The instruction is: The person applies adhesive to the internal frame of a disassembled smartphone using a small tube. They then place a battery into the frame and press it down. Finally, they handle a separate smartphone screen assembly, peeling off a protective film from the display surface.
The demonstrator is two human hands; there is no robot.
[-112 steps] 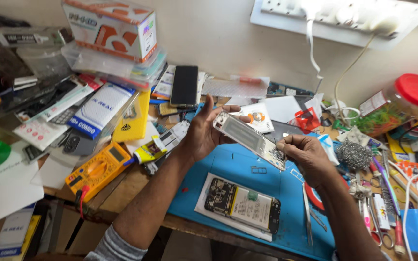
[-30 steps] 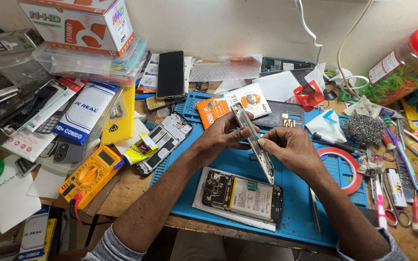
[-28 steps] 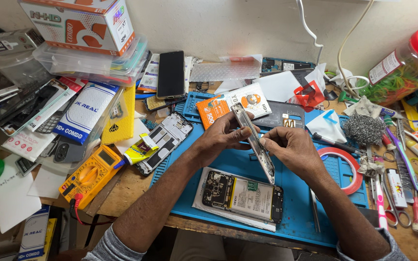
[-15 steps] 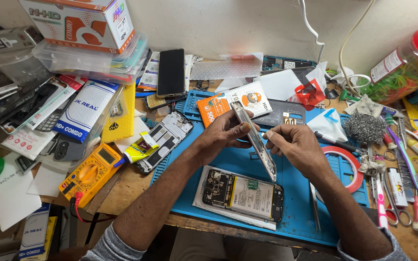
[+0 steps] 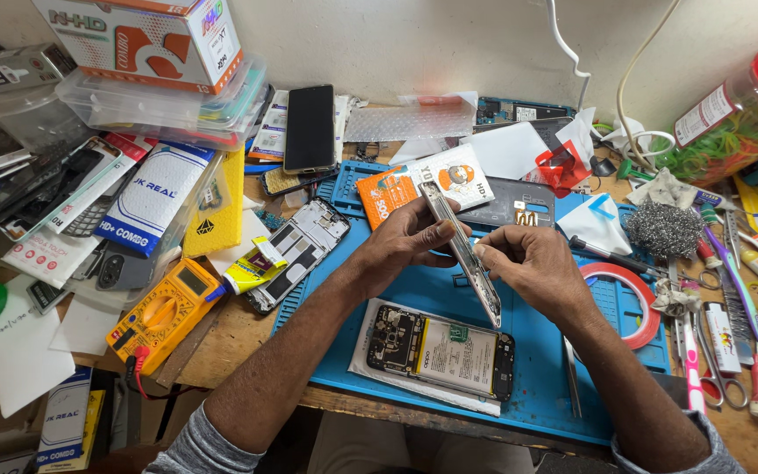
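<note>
Above the blue mat (image 5: 449, 298), left hand (image 5: 405, 241) and right hand (image 5: 528, 263), fingers pinching edge-on phone frame (image 5: 462, 250); opened phone (image 5: 440, 351) just below

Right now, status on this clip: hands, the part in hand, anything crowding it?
Both hands, left hand and right hand, grip phone frame edge-on above blue mat. Opened phone lies below, apart. Nothing touching the frame.

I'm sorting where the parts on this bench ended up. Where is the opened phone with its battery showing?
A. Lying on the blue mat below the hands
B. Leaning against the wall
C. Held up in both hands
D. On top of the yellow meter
A: the opened phone lies flat on the blue mat, on a white sheet, while the left hand and right hand hold a thin phone frame above it.
</note>
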